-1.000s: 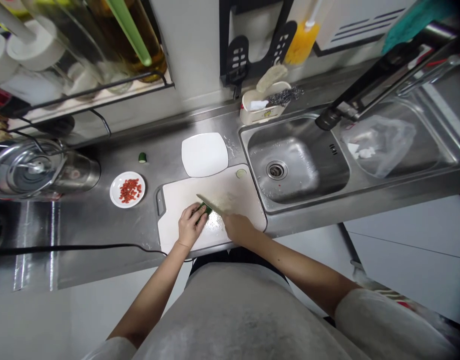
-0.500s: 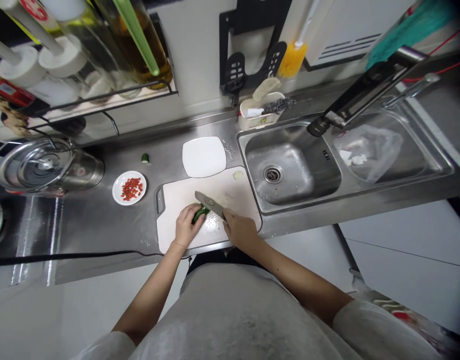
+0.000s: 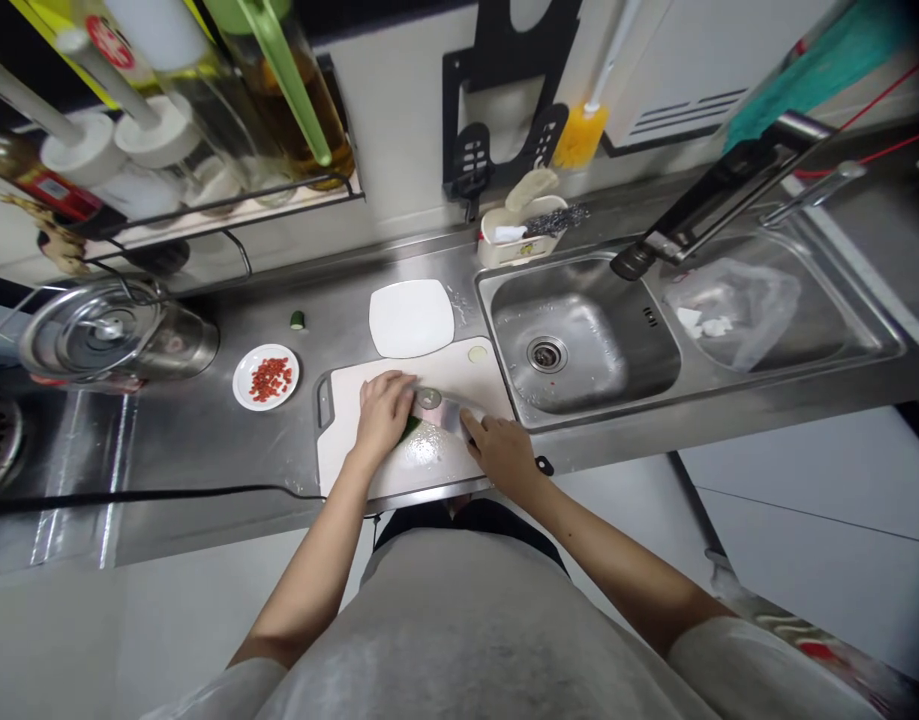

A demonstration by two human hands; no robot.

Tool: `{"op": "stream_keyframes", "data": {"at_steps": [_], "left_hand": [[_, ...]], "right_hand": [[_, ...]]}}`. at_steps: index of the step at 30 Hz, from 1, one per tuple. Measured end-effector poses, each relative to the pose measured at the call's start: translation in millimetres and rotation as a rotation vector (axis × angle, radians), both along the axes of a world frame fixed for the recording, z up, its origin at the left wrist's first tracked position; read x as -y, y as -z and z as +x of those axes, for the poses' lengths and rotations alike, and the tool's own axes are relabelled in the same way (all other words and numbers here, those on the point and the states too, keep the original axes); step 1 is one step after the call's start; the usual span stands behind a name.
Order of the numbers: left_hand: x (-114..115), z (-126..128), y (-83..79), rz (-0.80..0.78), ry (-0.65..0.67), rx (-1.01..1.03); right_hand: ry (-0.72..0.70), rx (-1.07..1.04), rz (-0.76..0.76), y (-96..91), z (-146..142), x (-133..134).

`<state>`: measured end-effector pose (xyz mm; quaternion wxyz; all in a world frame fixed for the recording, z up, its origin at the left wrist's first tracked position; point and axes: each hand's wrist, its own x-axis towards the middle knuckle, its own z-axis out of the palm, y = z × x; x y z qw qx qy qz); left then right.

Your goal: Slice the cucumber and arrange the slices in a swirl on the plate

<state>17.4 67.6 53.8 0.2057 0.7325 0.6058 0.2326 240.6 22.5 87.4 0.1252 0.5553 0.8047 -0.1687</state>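
On a white cutting board (image 3: 354, 385) my left hand (image 3: 382, 408) lies over a green cucumber piece (image 3: 410, 428), fingers reaching toward the knife blade. My right hand (image 3: 504, 455) is closed on the handle of a knife (image 3: 444, 405), whose broad blade lies nearly flat with a cucumber slice (image 3: 428, 398) on it. Pale cut slices (image 3: 427, 446) lie on the board just below the blade. One loose slice (image 3: 478, 353) sits at the board's far right corner.
A white square plate (image 3: 411, 317) lies behind the board. A small dish of red bits (image 3: 266, 377) and a cucumber end (image 3: 298, 320) sit to the left, beside a steel pot (image 3: 114, 335). A double sink (image 3: 579, 340) with a plastic bag (image 3: 733, 300) is on the right.
The knife blade has turned from upright to nearly flat, carrying a slice. My left hand has moved up the board toward the blade, covering more of the cucumber.
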Motion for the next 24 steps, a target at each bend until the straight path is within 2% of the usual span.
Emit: {"op": "stream_keyframes", "data": {"at_steps": [4,9,13,16,19,24], "left_hand": [[-14.4,9.9,-6.5,-0.119,0.114,-0.040],[-17.5,13.5,-7.5,-0.114,0.101,0.042],[-17.6,11.5,-11.9,-0.159,-0.033,0.236],[-15.5,10.2,-16.9,-0.288,-0.196,0.547],[-13.8,8.9,-22.2,-0.407,-0.273,0.840],[-16.5,7.5,-28.1,-0.578,-0.344,0.991]], "right_hand": [[-0.030,-0.002,0.012,-4.2,1.7,-1.0],[-0.037,-0.001,-0.003,-6.0,3.2,0.9],[-0.028,0.007,-0.005,-5.4,4.4,2.1],[-0.033,0.011,0.006,-4.2,5.4,2.3],[-0.029,0.014,0.026,-3.1,6.5,2.9],[-0.003,0.024,0.032,-1.7,11.3,6.6]]}}
